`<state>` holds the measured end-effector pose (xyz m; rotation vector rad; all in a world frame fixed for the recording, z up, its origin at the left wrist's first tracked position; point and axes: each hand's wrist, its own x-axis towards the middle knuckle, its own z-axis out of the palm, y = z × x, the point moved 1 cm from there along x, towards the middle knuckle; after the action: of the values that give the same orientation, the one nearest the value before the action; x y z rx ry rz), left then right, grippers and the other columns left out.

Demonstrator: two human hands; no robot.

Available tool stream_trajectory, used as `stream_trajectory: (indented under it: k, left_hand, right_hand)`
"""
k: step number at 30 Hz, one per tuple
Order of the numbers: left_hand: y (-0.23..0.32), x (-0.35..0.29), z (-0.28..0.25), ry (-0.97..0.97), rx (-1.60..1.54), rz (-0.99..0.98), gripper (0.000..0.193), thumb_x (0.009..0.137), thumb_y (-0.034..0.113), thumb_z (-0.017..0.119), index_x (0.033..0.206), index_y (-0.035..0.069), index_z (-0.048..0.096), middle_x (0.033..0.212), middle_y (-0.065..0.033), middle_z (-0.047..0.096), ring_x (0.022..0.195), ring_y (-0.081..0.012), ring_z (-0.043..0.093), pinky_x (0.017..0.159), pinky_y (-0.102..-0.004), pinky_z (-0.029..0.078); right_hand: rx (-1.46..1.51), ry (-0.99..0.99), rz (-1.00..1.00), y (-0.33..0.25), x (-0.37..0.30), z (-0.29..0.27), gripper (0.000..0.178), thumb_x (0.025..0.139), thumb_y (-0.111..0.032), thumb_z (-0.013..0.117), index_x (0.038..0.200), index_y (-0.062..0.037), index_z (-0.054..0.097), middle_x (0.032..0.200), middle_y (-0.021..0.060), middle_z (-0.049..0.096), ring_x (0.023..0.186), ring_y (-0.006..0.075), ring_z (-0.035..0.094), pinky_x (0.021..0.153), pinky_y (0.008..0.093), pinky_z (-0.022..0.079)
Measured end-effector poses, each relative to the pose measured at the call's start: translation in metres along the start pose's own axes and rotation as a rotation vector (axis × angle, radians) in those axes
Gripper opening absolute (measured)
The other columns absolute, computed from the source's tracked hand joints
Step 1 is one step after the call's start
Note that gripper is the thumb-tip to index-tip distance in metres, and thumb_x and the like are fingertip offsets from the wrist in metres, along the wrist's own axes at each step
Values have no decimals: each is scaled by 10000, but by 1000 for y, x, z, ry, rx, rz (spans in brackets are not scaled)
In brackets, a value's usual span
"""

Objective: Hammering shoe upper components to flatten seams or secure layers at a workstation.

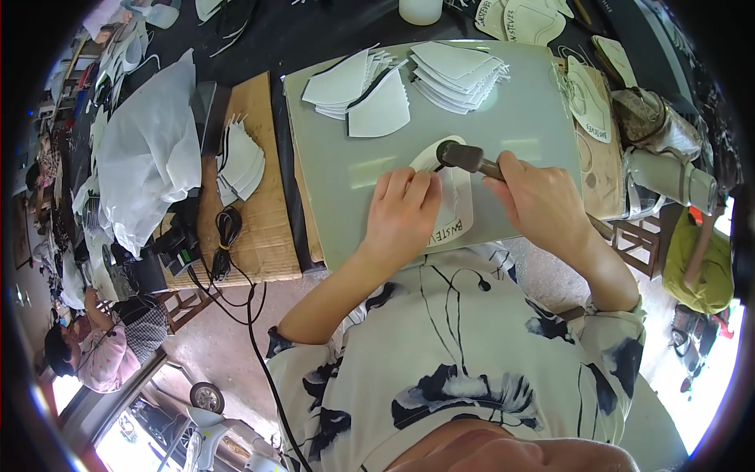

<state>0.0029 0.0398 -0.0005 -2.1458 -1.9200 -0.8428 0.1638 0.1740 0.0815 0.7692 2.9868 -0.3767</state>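
My right hand is wrapped round the handle of a hammer. Its dark metal head lies low over the upper part of a white, curved flat piece, and the handle's end sticks out behind my wrist. Bent and close together, the fingers of my left hand press on the left side of that piece; their tips are partly hidden. Under the piece lies a cream template with black lettering, on a grey-green board. Beyond my hands, stacks of white cut pieces and dark-edged ones rest on the board.
A brown cardboard sheet on the left holds more white pieces and a coiled black cable. Beside it sits a white plastic bag. More templates lie far right. A person sits at far left.
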Motion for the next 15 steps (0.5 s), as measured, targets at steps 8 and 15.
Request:
stream_trajectory:
  k: [8, 15]
  left_hand:
    - [-4, -2, -3, 64, -263, -269, 283, 672, 28, 648, 955, 17, 662, 982, -76, 581, 917, -269, 559, 767, -400, 437]
    - [4, -4, -2, 38, -34, -98, 306, 664, 27, 647, 969, 4, 652, 976, -79, 577, 940, -267, 563, 790, -390, 443]
  right_hand:
    - [-29, -118, 67, 7, -4, 15, 293, 967, -289, 579, 860, -32, 488, 587, 110, 583, 510, 325, 603, 462, 408, 464]
    - [-7, -38, 16, 9, -3, 8, 320, 974, -325, 564, 848, -40, 495, 575, 98, 585, 497, 313, 609, 452, 397, 472]
